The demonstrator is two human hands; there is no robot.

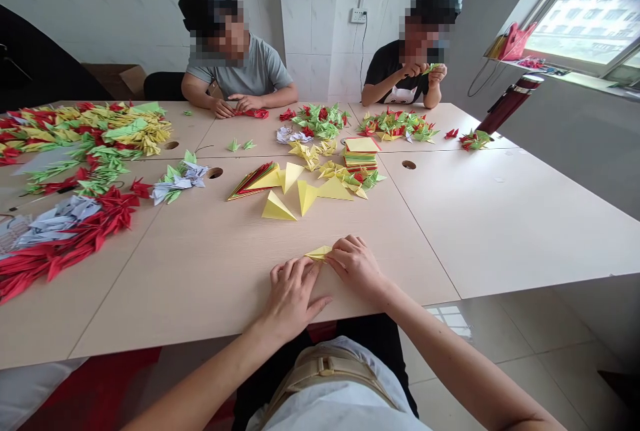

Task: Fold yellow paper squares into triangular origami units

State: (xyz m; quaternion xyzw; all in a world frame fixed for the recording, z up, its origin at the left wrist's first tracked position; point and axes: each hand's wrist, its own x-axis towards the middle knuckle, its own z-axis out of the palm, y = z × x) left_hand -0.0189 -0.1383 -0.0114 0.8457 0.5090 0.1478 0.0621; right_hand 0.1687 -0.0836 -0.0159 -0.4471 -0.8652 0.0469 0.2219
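Observation:
A small folded piece of yellow paper (319, 253) lies on the pale wood-grain table (200, 297), its point aiming left. My right hand (356, 267) pinches its right end. The fingertips of my left hand (293, 297) press at its near left edge. Just beyond my hands lie several loose yellow paper triangles (279, 207). A stack of square coloured paper (361, 154) stands farther up the table.
Heaps of red, yellow, green and pale blue paper cranes (95, 151) cover the table's left side. Two seated co-workers (235, 64) (413, 64) work at the far edge, one holding green paper. Round holes pierce the tabletop. A window lies at upper right.

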